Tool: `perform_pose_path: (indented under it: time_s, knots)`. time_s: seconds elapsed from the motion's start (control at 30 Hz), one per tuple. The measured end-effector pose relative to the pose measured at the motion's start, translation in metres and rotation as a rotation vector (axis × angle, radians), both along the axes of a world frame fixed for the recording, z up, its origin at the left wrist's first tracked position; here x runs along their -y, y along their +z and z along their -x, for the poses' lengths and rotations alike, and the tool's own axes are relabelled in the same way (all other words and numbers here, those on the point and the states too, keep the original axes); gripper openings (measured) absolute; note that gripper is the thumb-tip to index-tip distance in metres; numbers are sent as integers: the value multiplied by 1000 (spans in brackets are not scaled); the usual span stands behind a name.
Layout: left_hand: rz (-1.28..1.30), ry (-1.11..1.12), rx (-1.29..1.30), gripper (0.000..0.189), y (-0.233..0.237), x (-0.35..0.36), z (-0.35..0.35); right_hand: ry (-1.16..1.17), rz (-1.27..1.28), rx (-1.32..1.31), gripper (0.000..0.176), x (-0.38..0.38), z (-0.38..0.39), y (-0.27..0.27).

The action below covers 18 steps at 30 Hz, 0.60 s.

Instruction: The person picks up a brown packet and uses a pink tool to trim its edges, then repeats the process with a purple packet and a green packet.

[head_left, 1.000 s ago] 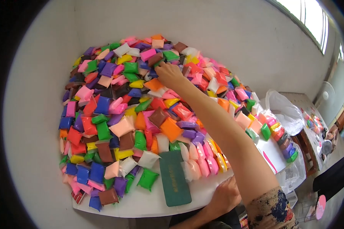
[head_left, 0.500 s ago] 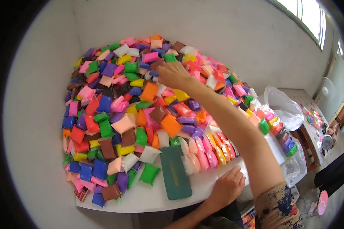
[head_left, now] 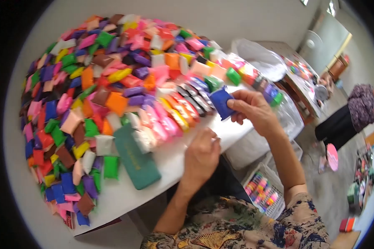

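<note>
Between the thumb and fingers of my right hand (head_left: 253,111) is a blue packet (head_left: 223,103), held over the right part of the white table (head_left: 170,166). My left hand (head_left: 201,155) is curled above the front edge of the table; whether its fingers hold anything is hidden. Rows of packets, among them yellow (head_left: 173,114), pink, orange and black ones, lie just beyond my hands. A green case (head_left: 136,157) lies flat to the left of my left hand. Farther left spreads a large pile of coloured packets (head_left: 87,79).
Clear plastic bags (head_left: 262,62) rest beyond the table's right end. A white basket (head_left: 264,191) with coloured packets stands low at the right. Another person (head_left: 359,108) stands at far right, near a pink stool (head_left: 332,157).
My right hand has come back from the pile to the rows and now holds the blue packet. The view has turned to the right, showing more of the floor and the other person.
</note>
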State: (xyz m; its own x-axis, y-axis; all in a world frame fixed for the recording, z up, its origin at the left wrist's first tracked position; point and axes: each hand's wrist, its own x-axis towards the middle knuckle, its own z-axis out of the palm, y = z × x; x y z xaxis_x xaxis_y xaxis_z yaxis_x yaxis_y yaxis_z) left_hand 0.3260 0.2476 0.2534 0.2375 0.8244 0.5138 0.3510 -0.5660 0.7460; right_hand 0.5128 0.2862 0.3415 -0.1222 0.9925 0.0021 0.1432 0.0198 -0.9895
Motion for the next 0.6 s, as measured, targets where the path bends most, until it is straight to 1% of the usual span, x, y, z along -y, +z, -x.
perform_pose_path:
  time_s: [0.07,0.1,0.13,0.2,0.3,0.4,0.5,0.6]
  knots:
    - [11,14,-18,14,5,2,0,-56,60,-75,27,22,-11,-25]
    - [-1,34,-8,14,2,2,-1,-72,50,-89,26,29,-11,-34]
    - [-14,59,-3,15,0,1,-2,-143,41,-61,28,34,-6,-42]
    - [-16,51,-3,15,0,2,-2,-214,5,214,29,41,2,-53]
    - [-4,44,-4,13,1,2,-2,-353,-373,621,31,42,13,-78]
    - [6,50,-16,12,2,2,-1,-407,-421,719,30,50,18,-75]
    - [13,57,-42,11,4,3,-2,-455,-480,822,33,52,10,-76]
    - [-6,65,-44,10,2,2,-3,-450,-851,971,40,48,9,-79]
